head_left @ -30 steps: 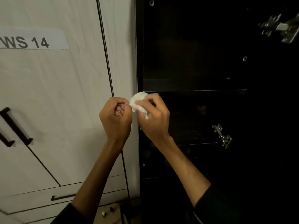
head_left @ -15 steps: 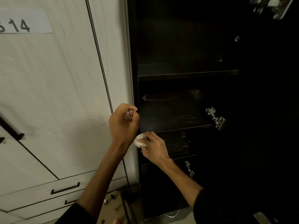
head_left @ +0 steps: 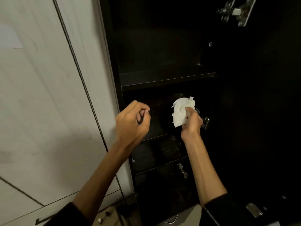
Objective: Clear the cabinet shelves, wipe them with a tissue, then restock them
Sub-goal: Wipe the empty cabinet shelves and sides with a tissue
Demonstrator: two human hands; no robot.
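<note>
A dark open cabinet [head_left: 114, 66] fills the middle and right, with several black shelves; the upper shelf [head_left: 167, 79] looks bare. My right hand [head_left: 192, 123] grips a crumpled white tissue [head_left: 181, 111] in front of the second shelf opening, near a metal hinge. My left hand [head_left: 132, 123] hovers at the cabinet's left edge with fingers curled into a loose fist, holding nothing that I can see. Dark items sit faintly on the lower shelves [head_left: 164, 150].
A pale closed cabinet door [head_left: 40, 103] stands to the left, with a drawer handle [head_left: 40, 221] below. The open dark door with metal hinges [head_left: 236, 12] is on the right. A cardboard box [head_left: 105, 217] with small items lies on the floor.
My right hand has lifted the tissue up and rightward into the second shelf opening. My left hand moved right, away from the tissue. The view tilted downward.
</note>
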